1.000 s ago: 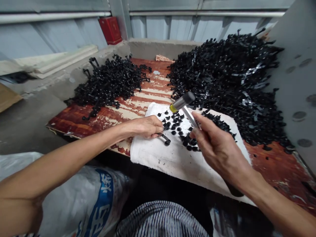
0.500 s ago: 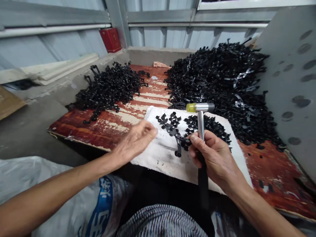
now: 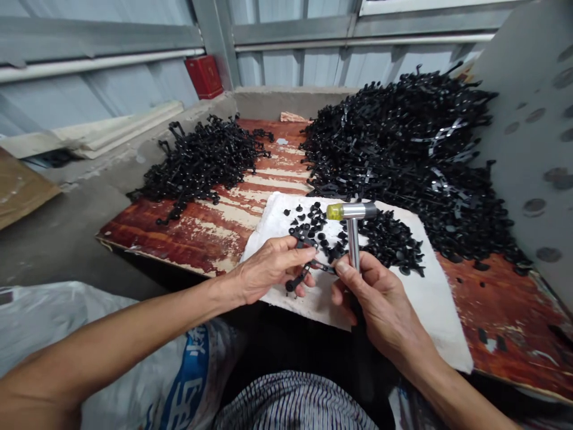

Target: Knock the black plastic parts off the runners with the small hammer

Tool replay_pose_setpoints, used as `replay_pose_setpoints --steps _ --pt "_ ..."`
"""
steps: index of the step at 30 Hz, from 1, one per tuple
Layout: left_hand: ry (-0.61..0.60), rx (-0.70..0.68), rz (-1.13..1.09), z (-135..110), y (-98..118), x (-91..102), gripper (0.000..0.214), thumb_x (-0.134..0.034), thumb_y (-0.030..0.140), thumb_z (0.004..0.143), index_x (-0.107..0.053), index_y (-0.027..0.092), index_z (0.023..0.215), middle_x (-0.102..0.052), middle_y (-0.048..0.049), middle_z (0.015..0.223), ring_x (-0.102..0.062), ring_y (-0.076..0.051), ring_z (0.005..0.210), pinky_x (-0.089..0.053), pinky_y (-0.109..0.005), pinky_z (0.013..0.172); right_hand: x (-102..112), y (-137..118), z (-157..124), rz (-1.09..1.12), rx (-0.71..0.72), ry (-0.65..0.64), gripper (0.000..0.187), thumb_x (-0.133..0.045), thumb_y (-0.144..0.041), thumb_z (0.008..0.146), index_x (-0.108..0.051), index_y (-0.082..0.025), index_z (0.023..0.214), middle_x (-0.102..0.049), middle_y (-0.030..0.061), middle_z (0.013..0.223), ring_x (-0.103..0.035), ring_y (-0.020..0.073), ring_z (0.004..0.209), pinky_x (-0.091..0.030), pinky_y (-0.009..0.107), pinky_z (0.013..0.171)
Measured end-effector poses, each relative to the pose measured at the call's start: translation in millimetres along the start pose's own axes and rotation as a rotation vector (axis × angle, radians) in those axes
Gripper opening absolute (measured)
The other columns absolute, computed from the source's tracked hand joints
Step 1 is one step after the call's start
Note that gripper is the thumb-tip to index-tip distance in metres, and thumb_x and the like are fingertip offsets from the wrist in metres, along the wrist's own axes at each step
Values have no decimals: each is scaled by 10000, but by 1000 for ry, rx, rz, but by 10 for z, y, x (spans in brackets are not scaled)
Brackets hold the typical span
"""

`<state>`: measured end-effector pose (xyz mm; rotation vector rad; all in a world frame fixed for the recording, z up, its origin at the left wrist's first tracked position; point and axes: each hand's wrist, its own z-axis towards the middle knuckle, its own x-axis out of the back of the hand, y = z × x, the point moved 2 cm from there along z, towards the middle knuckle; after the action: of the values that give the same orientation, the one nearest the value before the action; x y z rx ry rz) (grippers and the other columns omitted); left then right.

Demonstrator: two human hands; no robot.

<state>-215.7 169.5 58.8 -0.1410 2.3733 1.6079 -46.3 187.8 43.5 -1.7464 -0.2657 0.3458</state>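
Observation:
My left hand (image 3: pixel 268 269) is closed on a black jointed bracket (image 3: pixel 306 237) with several flat arms and round ends. One arm of it sticks out below the fingers, and another runs across to my right hand (image 3: pixel 380 292). My right hand is wrapped round a small two-faced hammer (image 3: pixel 353 230), head up, with a yellow face to the left and a dark one to the right. Its thumb and fingertips also meet the bracket's arm end. Beneath both hands lies a white cloth (image 3: pixel 430 322), with small black mushroom-shaped caps (image 3: pixel 394 239) scattered and heaped on it.
A large pile of black brackets (image 3: pixel 394 131) rises at the back right, against a grey panel (image 3: pixel 532 143). A smaller pile (image 3: pixel 206 158) sits at the left of the worn red board (image 3: pixel 147 233). Beyond are a red box (image 3: pixel 204 77) and a plastic sack (image 3: pixel 111 346) at lower left.
My left hand has moved right and taken hold of the bracket, which has come lower and nearer to me. The hammer has shifted slightly left and down with my right hand.

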Motion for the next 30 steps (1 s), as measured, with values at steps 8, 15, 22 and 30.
replay_pose_setpoints --steps 8,15,22,30 --pt "61 58 257 104 -27 145 335 -638 409 855 -552 130 691 -517 30 484 -405 -43 357 -300 -156 338 143 -21 -147 -112 -24 20 456 -669 -621 770 -591 -183 870 -567 -35 533 -420 71 368 -323 178 331" --pt "-21 52 419 219 21 248 310 -532 366 933 -575 132 734 -484 44 446 -344 -29 331 -224 -146 337 450 110 -188 10 5 202 361 -736 -530 762 -601 -203 833 -504 -51 518 -415 74 402 -334 160 324" --pt "-34 127 441 316 74 197 327 -497 320 952 -567 137 690 -481 30 462 -319 -28 307 -176 -166 322 471 148 -154 92 -4 184 328 -756 -493 758 -603 -211 829 -479 -59 549 -403 67 423 -338 145 313" --pt "-20 178 451 349 77 209 343 -489 335 956 -575 143 685 -430 40 393 -291 -36 288 -165 -165 320 466 143 -161 107 3 196 341 -785 -488 726 -609 -207 806 -470 -63 561 -405 60 418 -335 138 298"
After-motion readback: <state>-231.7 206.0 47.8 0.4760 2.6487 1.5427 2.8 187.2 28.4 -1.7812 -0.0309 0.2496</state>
